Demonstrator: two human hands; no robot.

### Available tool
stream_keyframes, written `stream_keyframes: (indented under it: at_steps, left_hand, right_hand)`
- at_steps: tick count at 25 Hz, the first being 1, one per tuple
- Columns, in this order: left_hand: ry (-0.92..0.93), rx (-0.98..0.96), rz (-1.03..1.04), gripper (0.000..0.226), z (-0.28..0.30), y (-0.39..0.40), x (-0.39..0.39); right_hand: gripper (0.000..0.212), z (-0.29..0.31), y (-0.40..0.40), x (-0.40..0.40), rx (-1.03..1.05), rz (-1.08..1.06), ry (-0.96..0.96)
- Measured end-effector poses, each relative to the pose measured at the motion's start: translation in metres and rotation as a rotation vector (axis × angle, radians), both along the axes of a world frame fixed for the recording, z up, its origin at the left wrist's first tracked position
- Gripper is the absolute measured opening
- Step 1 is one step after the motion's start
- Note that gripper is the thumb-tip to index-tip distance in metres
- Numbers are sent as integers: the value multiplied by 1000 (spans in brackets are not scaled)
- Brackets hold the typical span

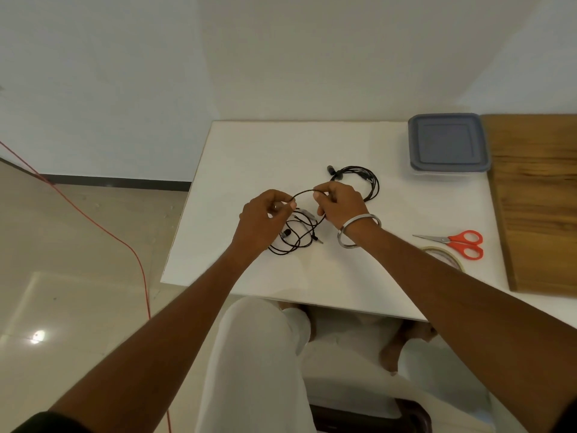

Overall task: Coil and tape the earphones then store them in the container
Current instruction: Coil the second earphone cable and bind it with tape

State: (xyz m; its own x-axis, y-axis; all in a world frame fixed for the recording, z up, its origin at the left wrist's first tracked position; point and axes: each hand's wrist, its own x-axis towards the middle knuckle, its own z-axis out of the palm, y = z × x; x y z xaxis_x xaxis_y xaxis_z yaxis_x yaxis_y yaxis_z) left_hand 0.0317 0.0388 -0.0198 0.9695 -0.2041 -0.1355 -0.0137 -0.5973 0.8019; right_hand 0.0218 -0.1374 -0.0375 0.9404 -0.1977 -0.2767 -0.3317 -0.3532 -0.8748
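Black earphones (296,235) lie in loose loops on the white table (249,151), under and between my hands. My left hand (265,214) pinches the cable at its left, and my right hand (338,203) pinches the same cable, so a short arc of wire stretches between them. A second black earphone set (363,179) lies coiled just behind my right hand. A clear container with a grey-blue lid (448,145) stands shut at the back right. A roll of clear tape (446,256) lies near my right forearm.
Orange-handled scissors (459,243) lie beside the tape roll. A wooden board (537,198) covers the table's right end. A red cable (93,226) runs across the floor at the left. My knees sit below the table's front edge.
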Motion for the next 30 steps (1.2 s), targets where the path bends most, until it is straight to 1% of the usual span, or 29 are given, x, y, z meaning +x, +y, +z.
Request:
stream_keyframes:
  at_steps: [3,5,6,8,9,11,13,15,17,19,21,23,25,27,28,30]
  left_hand:
    - [44,133,90,12,-9,13,-2]
    - [17,250,119,11,-17,17,-7]
    - [-3,291,128,16,-19,16,-9]
    - [-2,280,151,38,-22,14,-12]
    - [24,250,163,48,-23,13,-11]
    - [79,215,154,58,-21,11,-9]
    - [109,191,130,60,-20,9,-8]
    - [124,182,110,55,-19,9,-8]
    - [127,198,90,46,-19,12,-6]
    - [110,226,52,41,-19,13,-8]
    - [58,299,-16,40,-17,12,-16]
    - [6,331,-36,38,-18,13,-24]
    - [-60,278,29,29,-21,17,-30]
    - [-123,217,131,13,-22,21,-30]
    - [-138,207,163,10,-22,21,-28]
    - [-153,223,171,17,-18,18,-22]
  right_hand:
    - [29,-4,9,1,-85,103,61]
    - [37,-8,15,-1,-244,251,52]
    - [42,-10,17,-2,-337,326,41]
    - [53,-13,19,-6,-452,411,7]
    - [59,-13,20,-7,-479,412,-17]
    - [69,-14,21,-8,-520,377,-62]
    - [78,-12,20,-6,-481,331,-56]
    - [81,-11,20,-3,-406,291,-7]
    - [75,-12,22,-1,-412,279,27]
    - [64,-12,22,0,-432,261,21]
    - [58,-10,22,2,-391,209,2]
    - [54,-8,21,2,-343,160,-17]
    - [48,-7,20,-1,-300,123,-68]
    - [40,-6,17,-4,-282,83,-122]
    - [35,-5,14,-5,-290,72,-132]
    - [29,-5,7,-7,-338,78,-145]
